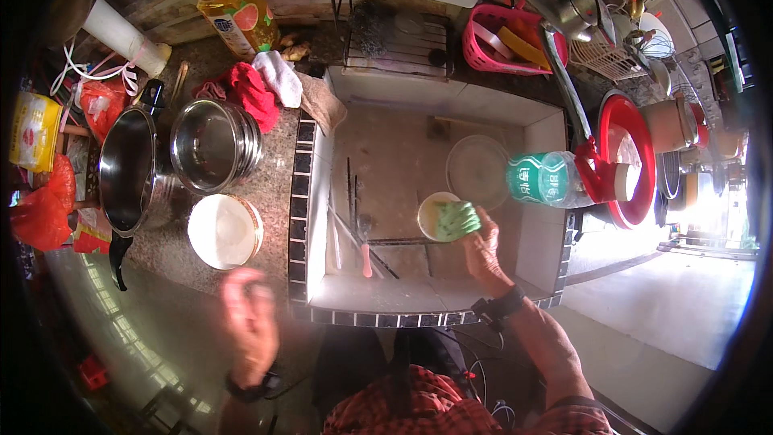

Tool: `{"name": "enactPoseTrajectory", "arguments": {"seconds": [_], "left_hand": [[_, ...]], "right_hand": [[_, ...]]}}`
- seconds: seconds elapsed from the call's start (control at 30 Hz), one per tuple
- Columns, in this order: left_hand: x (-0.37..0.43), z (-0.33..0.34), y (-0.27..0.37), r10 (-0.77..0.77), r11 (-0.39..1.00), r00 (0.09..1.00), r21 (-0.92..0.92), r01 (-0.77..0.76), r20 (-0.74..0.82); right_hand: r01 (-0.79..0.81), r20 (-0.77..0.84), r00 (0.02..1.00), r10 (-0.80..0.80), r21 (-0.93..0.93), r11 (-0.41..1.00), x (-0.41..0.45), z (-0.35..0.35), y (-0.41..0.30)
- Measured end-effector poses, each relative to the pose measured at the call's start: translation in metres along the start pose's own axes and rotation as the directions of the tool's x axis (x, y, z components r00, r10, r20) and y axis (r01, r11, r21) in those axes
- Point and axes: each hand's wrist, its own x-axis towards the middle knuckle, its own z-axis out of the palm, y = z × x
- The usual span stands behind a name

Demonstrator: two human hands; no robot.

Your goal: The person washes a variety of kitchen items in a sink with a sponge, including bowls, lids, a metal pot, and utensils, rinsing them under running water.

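Note:
My right hand (483, 248) is over a tiled sink basin (374, 109), holding a small pale bowl (426, 216) together with a crumpled green cloth (458, 221). The cloth covers the bowl's right side and is blurred. My left hand (250, 311), also blurred, hangs at the counter's front edge with nothing visible in it. Just beyond it stand white bowls (221, 231), seemingly nested. A round translucent dish (477, 169) lies in the basin, behind my right hand. To the left in the basin are a pink-handled utensil (366, 260) and dark chopsticks (349, 187).
Steel bowls (208, 145) and a black pan (128, 169) occupy the left counter. Behind them are cloths (250, 93) and a dish-soap bottle (232, 18). A plastic bottle (540, 180) tied with red cloth juts over the basin beneath the faucet (567, 84). A red basin (640, 193) stands right.

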Motion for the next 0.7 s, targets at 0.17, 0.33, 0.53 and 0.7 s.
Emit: {"name": "enactPoseTrajectory", "arguments": {"seconds": [0.17,0.33,0.53,0.7], "left_hand": [[-0.054,0.139,0.051,0.008,0.804,0.754,-0.453,0.386,0.657],[-0.016,0.312,0.033,-0.173,0.97,0.631,0.019,0.243,0.756],[-0.022,0.438,-0.073,0.06,0.968,0.797,-0.23,0.1,0.601],[-0.022,0.461,-0.072,0.041,0.9,0.713,-0.336,0.279,0.7]], "right_hand": [[-0.062,-0.211,0.975,0.074,0.06,0.996,0.009,-0.057,0.012],[-0.142,-0.369,0.906,0.205,0.191,0.971,0.003,-0.109,0.031],[-0.244,-0.271,0.908,0.321,0.28,0.928,-0.009,-0.111,0.04],[-0.232,-0.24,0.924,0.298,0.269,0.935,-0.008,-0.133,0.041]]}}
